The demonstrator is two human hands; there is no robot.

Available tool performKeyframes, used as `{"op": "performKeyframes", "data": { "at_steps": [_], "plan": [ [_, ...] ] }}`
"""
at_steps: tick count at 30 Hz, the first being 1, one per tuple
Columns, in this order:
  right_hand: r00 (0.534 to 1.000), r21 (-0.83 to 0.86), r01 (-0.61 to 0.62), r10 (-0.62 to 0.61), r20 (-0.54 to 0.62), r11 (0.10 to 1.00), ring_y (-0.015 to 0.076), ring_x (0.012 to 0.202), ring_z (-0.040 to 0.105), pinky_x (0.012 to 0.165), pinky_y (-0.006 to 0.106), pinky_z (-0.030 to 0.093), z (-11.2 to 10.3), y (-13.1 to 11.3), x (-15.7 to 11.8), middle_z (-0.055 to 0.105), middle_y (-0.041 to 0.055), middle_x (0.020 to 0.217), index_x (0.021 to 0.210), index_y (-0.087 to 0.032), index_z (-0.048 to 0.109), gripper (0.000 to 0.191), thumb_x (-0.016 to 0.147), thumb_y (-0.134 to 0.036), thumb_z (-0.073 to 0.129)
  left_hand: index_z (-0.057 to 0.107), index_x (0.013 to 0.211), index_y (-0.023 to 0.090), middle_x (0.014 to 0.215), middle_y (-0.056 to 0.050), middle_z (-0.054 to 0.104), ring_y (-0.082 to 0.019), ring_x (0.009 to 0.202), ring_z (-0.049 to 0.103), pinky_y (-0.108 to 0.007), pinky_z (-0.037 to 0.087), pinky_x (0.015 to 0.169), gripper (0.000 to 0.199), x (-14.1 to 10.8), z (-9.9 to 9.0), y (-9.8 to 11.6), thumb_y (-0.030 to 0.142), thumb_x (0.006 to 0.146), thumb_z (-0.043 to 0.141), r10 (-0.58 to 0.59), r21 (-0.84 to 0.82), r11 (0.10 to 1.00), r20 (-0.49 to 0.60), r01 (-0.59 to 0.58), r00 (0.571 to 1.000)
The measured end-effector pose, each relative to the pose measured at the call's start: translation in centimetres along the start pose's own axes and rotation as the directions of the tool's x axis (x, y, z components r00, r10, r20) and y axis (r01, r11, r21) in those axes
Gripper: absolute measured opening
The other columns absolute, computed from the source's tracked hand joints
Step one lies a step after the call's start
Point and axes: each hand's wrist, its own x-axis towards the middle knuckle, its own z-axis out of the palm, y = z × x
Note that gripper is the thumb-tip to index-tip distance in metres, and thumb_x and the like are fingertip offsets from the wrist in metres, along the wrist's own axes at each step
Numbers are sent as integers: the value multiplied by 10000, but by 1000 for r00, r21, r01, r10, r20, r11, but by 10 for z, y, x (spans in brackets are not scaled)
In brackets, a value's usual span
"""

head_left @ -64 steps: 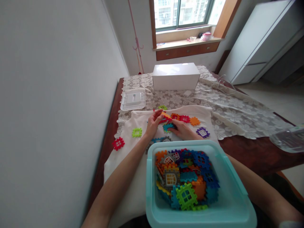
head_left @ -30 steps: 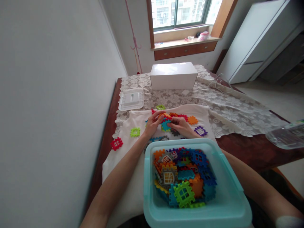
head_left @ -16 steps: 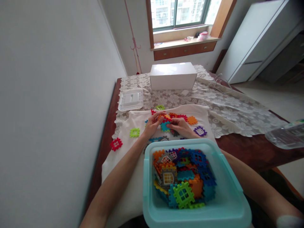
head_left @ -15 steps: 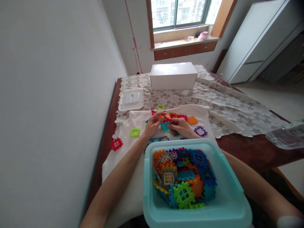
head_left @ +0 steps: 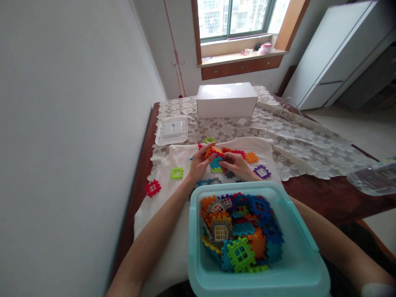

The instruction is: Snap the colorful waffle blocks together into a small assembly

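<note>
so, what is being held?

a small cluster of toothed plates point(head_left: 215, 163), orange, red and blue, between both hands over the white cloth point(head_left: 256, 145).

and how are the hands set?

the left hand point(head_left: 200, 161) curls round its left side, thumb to the front; the right hand point(head_left: 235, 163) pinches it at the right, by the blue plate. how the far fingers lie, i cannot tell.

what's near them?

an orange piece point(head_left: 251, 157) and some red ones point(head_left: 239, 152) just past the right hand, then a purple frame point(head_left: 262, 172) by the right wrist. off to the left, a green frame point(head_left: 177, 173), then a red frame point(head_left: 152, 188).

and closest to us?

a turquoise tub point(head_left: 260, 284) between the forearms, mixed pieces heaped mostly to its left, a green window piece point(head_left: 241, 254) on top.

farther out?

a pale lid point(head_left: 172, 130) on the flowered tablecloth point(head_left: 297, 144), a white box point(head_left: 227, 105) to its right, and a window point(head_left: 213, 18) beyond.
</note>
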Motion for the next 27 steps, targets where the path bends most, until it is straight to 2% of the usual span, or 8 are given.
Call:
{"op": "performKeyframes", "data": {
  "at_steps": [3, 7, 13, 16, 21, 27],
  "plan": [
    [1000, 25, 10, -10, -11, 1000, 144, 654, 598, 643, 302, 465, 0, -1, 0, 692, -12, 777, 1003, -167, 750, 396, 954, -553, 825, 803, 1367, 258, 1337, -82, 807, -253, 1143, 756, -380, 596, 1035, 588, 0, -1, 0, 507, 853, 940, 6, 11, 1000, -1, -6, 1000],
    [998, 42, -20, 22, -57, 999, 141, 609, 577, 604, 297, 442, 1, -4, 0, 668, -21, 710, 948, -175, 733, 451, 902, -606, 855, 768, 1401, 252, 1236, -72, 818, -228, 1043, 764, -348, 607, 950, 616, -1, -1, 2, 480, 857, 947, 3, 69, 998, 48, -6, 999],
    [994, 49, -57, 62, -90, 997, 128, 560, 535, 553, 284, 386, 2, -9, -1, 645, -19, 639, 854, -178, 691, 528, 833, -672, 877, 770, 1322, 246, 1262, -88, 814, -238, 1065, 771, -347, 605, 964, 541, -2, 0, 2, 496, 871, 934, 33, 93, 995, 70, -39, 997],
    [991, 54, -71, 77, -112, 996, 130, 546, 515, 538, 288, 371, 3, -10, -1, 647, -14, 635, 871, -185, 693, 551, 802, -698, 882, 761, 1316, 247, 1252, -85, 815, -233, 1047, 777, -339, 606, 941, 529, -2, 1, 0, 508, 884, 919, 28, 107, 994, 81, -37, 996],
    [992, 26, -64, 67, -111, 998, 169, 562, 528, 546, 335, 396, 3, -11, -1, 665, 22, 648, 863, -248, 719, 473, 814, -692, 875, 756, 1306, 252, 1295, -84, 806, -231, 1057, 788, -347, 614, 968, 543, -4, 0, 1, 465, 848, 957, 28, 111, 993, 85, -37, 996],
    [990, 89, -23, 35, -133, 996, 153, 607, 596, 587, 295, 462, 4, -10, 2, 688, -10, 736, 988, -216, 730, 526, 806, -687, 876, 770, 1311, 241, 1227, -81, 829, -244, 1020, 794, -360, 640, 930, 577, -3, 1, 3, 489, 827, 964, 13, 111, 994, 42, -18, 999]
  ]
}}
